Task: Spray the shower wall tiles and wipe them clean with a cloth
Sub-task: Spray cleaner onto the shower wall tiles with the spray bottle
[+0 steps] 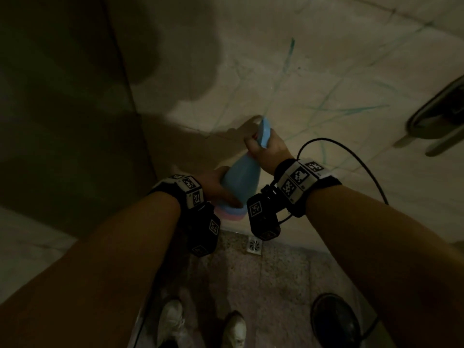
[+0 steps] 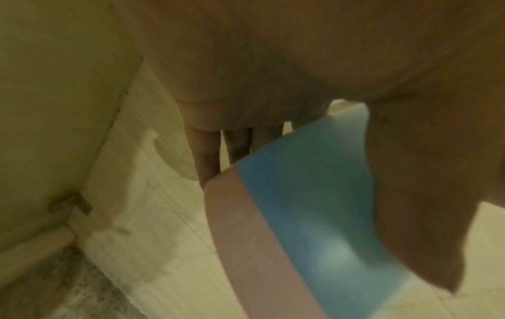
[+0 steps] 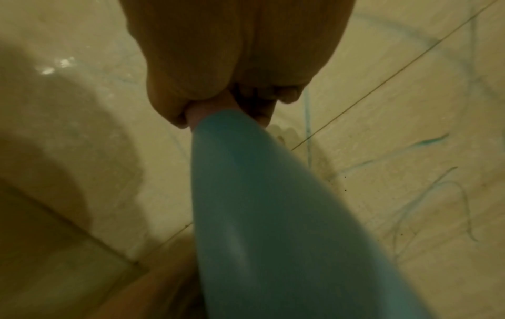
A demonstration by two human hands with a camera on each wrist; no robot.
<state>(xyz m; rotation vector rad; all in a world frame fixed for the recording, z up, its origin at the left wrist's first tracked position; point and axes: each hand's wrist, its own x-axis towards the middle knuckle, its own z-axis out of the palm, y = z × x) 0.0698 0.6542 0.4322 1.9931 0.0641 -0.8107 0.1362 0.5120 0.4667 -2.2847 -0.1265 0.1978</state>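
Observation:
A blue spray bottle [image 1: 241, 177] with a pink base band [image 2: 246, 237] is held in front of the pale wall tiles [image 1: 313, 79], which carry teal scribble marks [image 1: 351, 110]. My left hand [image 1: 217, 187] grips the bottle's lower body, fingers behind it and thumb in front [image 2: 423, 194]. My right hand [image 1: 265, 149] is curled round the bottle's neck [image 3: 207, 116], just under the blue spray head [image 1: 265, 133], which points up at the wall. No cloth shows in any view.
A dark panel [image 1: 62, 109] fills the left. A metal fixture [image 1: 437, 116] juts from the wall at right. Below are a speckled floor with a small drain [image 1: 254, 244], a dark round object [image 1: 334, 320] and my shoes [image 1: 173, 320].

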